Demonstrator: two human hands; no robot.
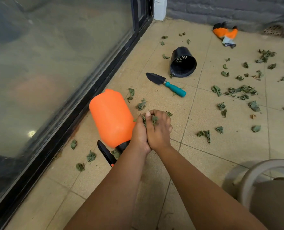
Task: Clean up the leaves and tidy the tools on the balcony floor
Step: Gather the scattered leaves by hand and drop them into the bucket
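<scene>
Both hands, left hand [140, 130] and right hand [159, 128], cup a clump of leaves [152, 119] at frame centre, fingers [156, 113] curled round it; bits could spill through gaps. The orange sprayer [111, 117] crowds the left; open floor [204, 151] lies right, toward the trowel [166, 83] and scattered leaves [241, 91].

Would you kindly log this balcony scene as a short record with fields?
hands: left hand and right hand pressed together, cupping a bunch of leaves
sprayer: orange sprayer lying on its side beside the glass door
trowel: teal-handled trowel flat on the floor tiles
pot: black pot tipped on its side, beyond the trowel
gloves: orange gloves by the grey wall
loose leaves: many scattered leaves, mostly to the right
progress: most leaves not yet gathered; tools untidied
</scene>
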